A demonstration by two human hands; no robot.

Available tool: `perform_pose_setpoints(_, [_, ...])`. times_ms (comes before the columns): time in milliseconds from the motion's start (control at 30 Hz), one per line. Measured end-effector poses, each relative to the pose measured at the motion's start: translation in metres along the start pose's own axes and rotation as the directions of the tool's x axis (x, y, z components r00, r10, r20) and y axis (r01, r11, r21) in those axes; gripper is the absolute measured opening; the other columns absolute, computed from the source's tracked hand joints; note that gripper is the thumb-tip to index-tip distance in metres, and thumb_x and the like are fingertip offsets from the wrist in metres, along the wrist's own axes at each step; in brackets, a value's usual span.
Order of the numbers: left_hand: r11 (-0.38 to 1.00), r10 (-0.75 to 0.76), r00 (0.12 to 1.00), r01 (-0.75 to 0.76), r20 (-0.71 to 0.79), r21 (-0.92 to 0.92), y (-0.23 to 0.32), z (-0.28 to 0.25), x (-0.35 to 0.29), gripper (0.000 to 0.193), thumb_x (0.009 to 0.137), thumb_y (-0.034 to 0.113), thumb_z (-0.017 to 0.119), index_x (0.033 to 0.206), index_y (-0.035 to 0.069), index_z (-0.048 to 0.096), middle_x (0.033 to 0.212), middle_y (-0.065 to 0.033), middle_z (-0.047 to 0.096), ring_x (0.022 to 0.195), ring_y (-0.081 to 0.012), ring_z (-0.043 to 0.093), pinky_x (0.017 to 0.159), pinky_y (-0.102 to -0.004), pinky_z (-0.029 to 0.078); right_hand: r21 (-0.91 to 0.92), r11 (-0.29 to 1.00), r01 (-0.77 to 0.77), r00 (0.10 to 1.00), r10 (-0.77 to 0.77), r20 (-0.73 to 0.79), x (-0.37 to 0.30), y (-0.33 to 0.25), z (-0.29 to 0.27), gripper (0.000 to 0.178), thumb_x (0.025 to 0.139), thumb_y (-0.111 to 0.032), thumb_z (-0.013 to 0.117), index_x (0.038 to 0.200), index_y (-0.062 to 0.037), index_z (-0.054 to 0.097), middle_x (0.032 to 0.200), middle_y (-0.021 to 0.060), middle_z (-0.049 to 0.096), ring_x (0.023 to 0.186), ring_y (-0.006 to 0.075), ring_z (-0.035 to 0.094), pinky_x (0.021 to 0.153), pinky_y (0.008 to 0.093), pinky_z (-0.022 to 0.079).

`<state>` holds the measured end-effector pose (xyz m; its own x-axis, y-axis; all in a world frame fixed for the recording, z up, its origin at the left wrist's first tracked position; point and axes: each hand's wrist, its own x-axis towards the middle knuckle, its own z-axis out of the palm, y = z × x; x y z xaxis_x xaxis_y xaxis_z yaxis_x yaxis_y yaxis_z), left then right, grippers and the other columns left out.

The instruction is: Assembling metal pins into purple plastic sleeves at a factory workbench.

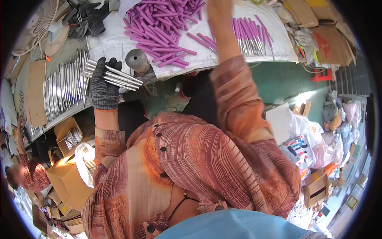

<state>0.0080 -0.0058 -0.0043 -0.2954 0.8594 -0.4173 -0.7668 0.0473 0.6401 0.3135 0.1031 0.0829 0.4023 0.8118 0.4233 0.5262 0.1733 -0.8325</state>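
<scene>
My left hand (105, 84), in a dark grey knit glove, is closed round a bundle of slim silvery metal rods (126, 79). The rods point to the right, toward a grey metal cylinder with a small hole in its top (137, 60). My bare right hand (220, 11) reaches to the far edge of the picture. It is blurred and its fingers are cut off, so what they do is hidden. Between my hands lies a heap of purple tubes (161, 34) on a white sheet (199, 34). Right of my right hand, rods with purple sleeves (250, 34) lie in a row.
More bare metal rods (63, 85) line the table's left side beside a cardboard sheet (37, 91). Dark gloves (85, 18) and a fan (35, 26) are at the far left. Boxes (67, 179) stand below; plastic bags (306, 139) pile up at right. Another person (34, 173) is at far left.
</scene>
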Motion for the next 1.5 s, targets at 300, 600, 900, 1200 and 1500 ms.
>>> perform_pose_setpoints(300, [0.999,0.024,0.998,-0.021,-0.061,0.042,0.007,0.012,-0.008,0.01,0.078,0.01,0.069,0.085,0.007,0.062,0.078,-0.0038,0.063,0.068,-0.0135,0.06,0.061,-0.0285,0.05,-0.589,0.69,0.421,0.882,-0.161,0.443,-0.045,0.17,-0.036,0.041,0.075,-0.038,0.062,0.1,-0.0055,0.058,0.101,0.0185,0.061,0.095,0.0307,0.06,0.071,0.0426,0.05])
perform_pose_setpoints(600, [0.999,-0.033,0.989,0.035,0.144,-0.009,-0.003,0.003,0.002,0.008,0.081,0.011,0.066,0.088,0.007,0.062,0.085,-0.0029,0.064,0.078,-0.0143,0.061,0.07,-0.0298,0.051,-0.689,0.632,0.356,0.812,0.156,0.563,-0.069,0.166,-0.008,0.029,0.068,-0.019,0.062,0.092,-0.0033,0.057,0.093,0.0161,0.063,0.083,0.0315,0.064,0.071,0.0454,0.049])
perform_pose_setpoints(900, [1.0,0.008,0.997,-0.007,0.078,-0.017,0.011,0.006,-0.008,0.009,0.082,0.009,0.064,0.09,0.006,0.061,0.085,-0.0045,0.063,0.079,-0.0151,0.061,0.069,-0.0289,0.052,-0.559,0.786,0.264,0.925,-0.042,0.377,0.004,0.17,-0.07,0.041,0.069,-0.027,0.063,0.1,-0.0009,0.056,0.101,0.0218,0.06,0.102,0.0364,0.054,0.087,0.0427,0.044])
perform_pose_setpoints(1200, [0.996,0.092,0.996,-0.092,0.002,-0.004,0.005,0.016,-0.001,0.01,0.082,0.011,0.066,0.086,0.004,0.06,0.079,-0.0065,0.064,0.073,-0.0164,0.062,0.063,-0.0279,0.054,-0.836,0.474,0.277,0.956,-0.051,0.287,0.062,0.233,-0.092,0.034,0.072,-0.028,0.063,0.093,-0.0015,0.061,0.097,0.0156,0.062,0.096,0.0339,0.057,0.083,0.0423,0.046])
perform_pose_setpoints(1500, [0.959,0.275,0.961,-0.274,-0.002,0.069,0.006,0.013,0.005,0.011,0.082,0.008,0.064,0.09,0.002,0.059,0.085,-0.0092,0.061,0.079,-0.019,0.061,0.074,-0.0326,0.054,-0.181,0.934,0.307,0.879,-0.205,0.431,-0.041,0.173,0.071,0.039,0.075,-0.017,0.064,0.109,-0.0034,0.05,0.093,0.016,0.065,0.086,0.032,0.063,0.076,0.038,0.049])
